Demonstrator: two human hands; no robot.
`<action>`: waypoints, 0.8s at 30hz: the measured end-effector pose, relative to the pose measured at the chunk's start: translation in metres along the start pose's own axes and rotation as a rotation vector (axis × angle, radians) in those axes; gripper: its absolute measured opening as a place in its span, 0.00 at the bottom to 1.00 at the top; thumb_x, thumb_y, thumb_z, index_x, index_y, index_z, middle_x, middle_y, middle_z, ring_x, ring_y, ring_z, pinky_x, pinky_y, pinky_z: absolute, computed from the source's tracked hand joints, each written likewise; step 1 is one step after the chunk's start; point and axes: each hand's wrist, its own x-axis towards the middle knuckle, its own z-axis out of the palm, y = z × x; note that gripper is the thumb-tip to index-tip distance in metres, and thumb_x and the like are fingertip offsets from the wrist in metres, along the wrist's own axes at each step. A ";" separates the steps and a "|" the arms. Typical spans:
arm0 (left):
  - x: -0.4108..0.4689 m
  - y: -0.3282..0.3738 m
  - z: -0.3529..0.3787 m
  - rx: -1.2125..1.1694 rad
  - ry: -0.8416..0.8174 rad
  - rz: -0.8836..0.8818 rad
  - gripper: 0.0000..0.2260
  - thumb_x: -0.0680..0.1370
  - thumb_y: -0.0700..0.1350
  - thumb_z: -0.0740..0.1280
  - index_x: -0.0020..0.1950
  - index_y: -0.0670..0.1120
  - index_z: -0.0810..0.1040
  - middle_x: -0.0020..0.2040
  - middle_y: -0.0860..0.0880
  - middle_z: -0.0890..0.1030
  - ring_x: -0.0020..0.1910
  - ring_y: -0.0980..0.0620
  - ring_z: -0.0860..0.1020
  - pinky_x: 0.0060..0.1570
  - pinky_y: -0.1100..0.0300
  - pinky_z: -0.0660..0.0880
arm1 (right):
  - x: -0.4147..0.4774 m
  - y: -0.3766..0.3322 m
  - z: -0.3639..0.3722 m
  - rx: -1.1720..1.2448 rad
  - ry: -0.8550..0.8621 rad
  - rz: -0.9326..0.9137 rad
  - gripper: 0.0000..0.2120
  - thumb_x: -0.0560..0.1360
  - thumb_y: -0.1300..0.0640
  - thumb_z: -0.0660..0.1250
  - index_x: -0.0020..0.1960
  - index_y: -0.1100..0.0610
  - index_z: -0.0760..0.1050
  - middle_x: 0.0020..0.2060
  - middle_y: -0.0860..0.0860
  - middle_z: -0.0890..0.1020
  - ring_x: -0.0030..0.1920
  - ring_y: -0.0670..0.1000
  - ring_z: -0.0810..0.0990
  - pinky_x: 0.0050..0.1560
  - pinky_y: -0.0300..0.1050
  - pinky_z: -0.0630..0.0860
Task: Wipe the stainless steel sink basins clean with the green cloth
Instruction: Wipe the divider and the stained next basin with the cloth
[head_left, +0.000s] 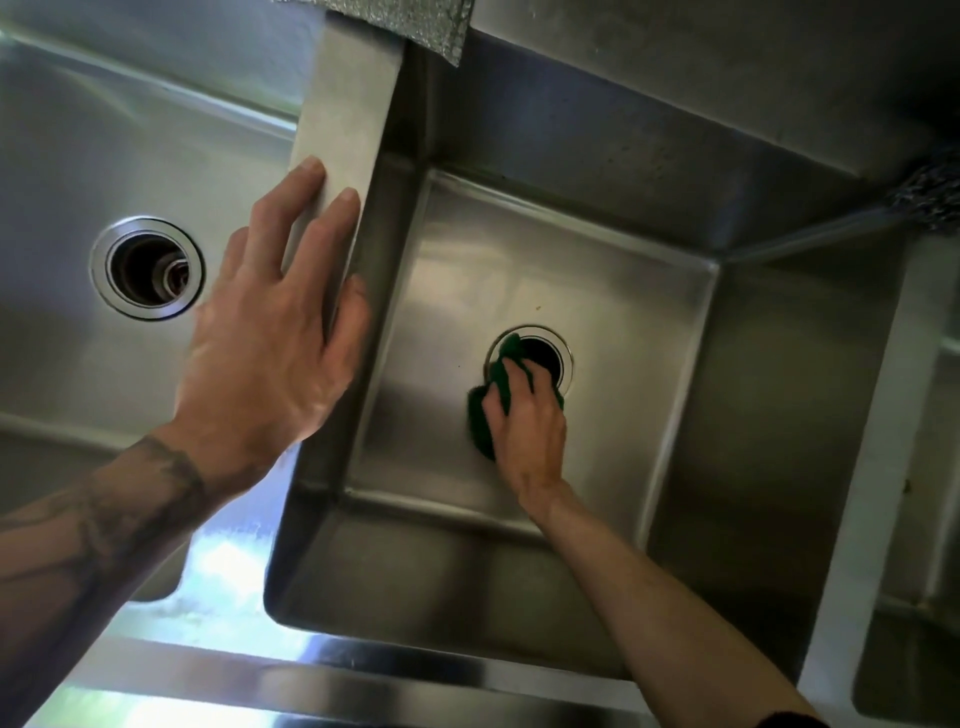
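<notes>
Right hand (525, 421) down in middle stainless steel basin (649, 322), fingers curled over bunched dark green cloth (480, 415), pressing it flat to basin floor. Cloth at near-left edge of round drain opening w/ steel ring (545, 349), partly overlapping ring; one corner poking up over hole. Left hand (270, 332) open, fingers spread, palm down on flat steel divider strip (353, 130) btwn left and middle basins, thumb hanging over middle-basin side, holding nothing. Tattooed forearm (98, 525) leading to it. Left stainless basin (78, 171) w/ own round chrome-ringed drain (147, 267), well apart from cloth. Grey speckled pad (410, 23) draped over divider's far end. Third basin (914, 660) partly visible at right edge.
</notes>
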 end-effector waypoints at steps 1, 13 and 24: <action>-0.001 0.000 0.000 0.001 0.003 -0.008 0.21 0.86 0.45 0.60 0.78 0.38 0.68 0.79 0.34 0.65 0.69 0.31 0.74 0.66 0.35 0.76 | -0.002 -0.002 -0.003 0.042 -0.016 -0.020 0.20 0.82 0.57 0.67 0.72 0.60 0.75 0.70 0.60 0.76 0.64 0.61 0.79 0.63 0.57 0.79; -0.001 0.000 -0.001 -0.016 0.005 0.005 0.22 0.86 0.44 0.61 0.78 0.37 0.68 0.79 0.34 0.65 0.73 0.34 0.72 0.68 0.37 0.75 | -0.004 0.017 -0.004 -0.082 0.015 -0.210 0.22 0.78 0.61 0.71 0.71 0.63 0.76 0.67 0.63 0.77 0.65 0.61 0.79 0.65 0.56 0.80; 0.000 -0.001 0.001 -0.020 0.015 0.005 0.21 0.86 0.44 0.61 0.78 0.37 0.69 0.79 0.34 0.66 0.70 0.32 0.74 0.68 0.37 0.74 | 0.044 0.047 -0.021 -0.075 0.217 0.031 0.25 0.86 0.52 0.61 0.80 0.60 0.64 0.79 0.60 0.63 0.80 0.59 0.62 0.79 0.56 0.65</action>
